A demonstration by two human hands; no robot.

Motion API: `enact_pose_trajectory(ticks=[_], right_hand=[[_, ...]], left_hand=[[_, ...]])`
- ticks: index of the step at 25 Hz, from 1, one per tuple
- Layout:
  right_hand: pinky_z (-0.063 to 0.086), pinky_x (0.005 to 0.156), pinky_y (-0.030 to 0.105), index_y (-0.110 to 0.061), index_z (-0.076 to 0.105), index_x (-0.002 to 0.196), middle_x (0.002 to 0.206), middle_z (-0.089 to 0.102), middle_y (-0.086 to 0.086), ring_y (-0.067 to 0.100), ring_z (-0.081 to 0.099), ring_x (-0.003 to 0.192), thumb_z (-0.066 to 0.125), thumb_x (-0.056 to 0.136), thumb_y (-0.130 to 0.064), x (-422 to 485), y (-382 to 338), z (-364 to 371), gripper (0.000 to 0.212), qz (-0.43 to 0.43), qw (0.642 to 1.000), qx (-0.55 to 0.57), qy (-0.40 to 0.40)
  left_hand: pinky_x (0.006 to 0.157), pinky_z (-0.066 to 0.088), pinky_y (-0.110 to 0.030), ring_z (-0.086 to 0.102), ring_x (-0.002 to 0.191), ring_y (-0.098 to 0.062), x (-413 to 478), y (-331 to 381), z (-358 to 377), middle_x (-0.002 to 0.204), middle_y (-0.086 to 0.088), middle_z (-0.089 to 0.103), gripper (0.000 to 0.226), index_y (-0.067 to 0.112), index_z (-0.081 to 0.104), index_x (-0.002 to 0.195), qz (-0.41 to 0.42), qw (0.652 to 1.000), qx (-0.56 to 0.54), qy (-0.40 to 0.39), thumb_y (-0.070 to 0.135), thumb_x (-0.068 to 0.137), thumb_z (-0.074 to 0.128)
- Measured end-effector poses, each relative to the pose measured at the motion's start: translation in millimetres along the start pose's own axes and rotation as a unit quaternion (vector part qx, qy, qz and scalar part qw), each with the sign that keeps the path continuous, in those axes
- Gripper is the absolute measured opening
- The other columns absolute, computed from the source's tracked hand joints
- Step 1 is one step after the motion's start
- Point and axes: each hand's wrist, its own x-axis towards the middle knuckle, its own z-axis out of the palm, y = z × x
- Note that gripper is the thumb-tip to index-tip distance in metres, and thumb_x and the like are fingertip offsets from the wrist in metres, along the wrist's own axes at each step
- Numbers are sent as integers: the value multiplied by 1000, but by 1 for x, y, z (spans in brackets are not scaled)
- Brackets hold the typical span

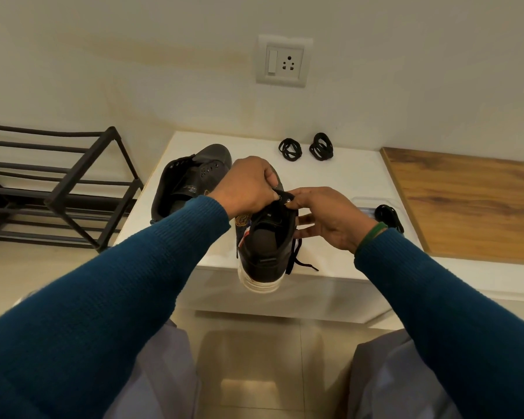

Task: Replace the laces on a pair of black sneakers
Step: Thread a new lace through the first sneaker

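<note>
Both hands work on one black sneaker (pixel 263 246), heel toward the person, at the white table's (pixel 354 173) near edge. The left hand (pixel 248 184) pinches at its eyelet flap, the right hand (pixel 330 219) grips the flap's other side, and a loose lace (pixel 297 258) dangles below. The other sneaker (pixel 191 179) lies to the left, and two coiled laces (pixel 290 149) sit by the wall

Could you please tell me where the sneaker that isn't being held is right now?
In the head view, the other sneaker lies on the white table, left of the left hand, beside the black rack.
</note>
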Motion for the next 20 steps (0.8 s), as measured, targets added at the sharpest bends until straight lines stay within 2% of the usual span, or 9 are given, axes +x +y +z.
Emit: enact_pose_trajectory(ticks=[5,10,12,14,15,18,20], right_hand=[[60,67,37,-12,75,105,114,68,15,28,67,90,58,89,-4,0,-1,-1,25,2,1000,-4,2],[61,69,36,-12,75,106,108,69,13,26,67,88,58,90,-8,0,-2,1,23,-8,1000,-26,2],[60,67,34,-11,74,105,100,69,10,23,67,83,60,94,-20,1,-2,1,20,-16,1000,-22,1],[57,71,37,-10,74,104,93,68,7,21,65,80,61,96,-34,2,1,2,29,-17,1000,-4,14],[55,72,36,-9,74,104,91,68,6,21,63,80,63,95,-34,4,3,3,29,-21,999,-3,29],[47,66,32,-8,76,98,82,69,5,17,59,73,71,87,-17,7,7,11,16,-51,996,-5,71],[47,63,30,-5,75,95,80,68,7,17,58,71,68,89,-11,6,7,18,11,-65,993,-28,92]], left_hand=[[74,61,-27,72,77,-13,1,-4,-4,87,-2,72,16,18,66,92,-27,999,-45,-9,5,86,74],[81,59,-29,70,83,-12,0,-6,-1,87,1,71,17,15,69,92,-8,999,-32,9,8,80,80],[82,58,-27,69,85,-11,-1,-5,4,87,4,70,16,16,69,92,0,999,-22,34,9,82,79],[80,57,-23,67,83,-7,-1,-7,6,86,6,69,17,19,69,94,19,999,-8,41,10,84,77],[77,56,-20,66,81,-4,-1,-8,5,85,7,69,17,20,69,96,30,999,0,36,10,84,77],[68,52,-10,66,75,0,0,-13,-1,82,10,69,21,21,71,100,46,998,23,22,10,83,78],[74,56,-15,67,76,-2,1,-14,-4,83,9,70,23,21,72,101,54,998,27,6,12,81,80]])
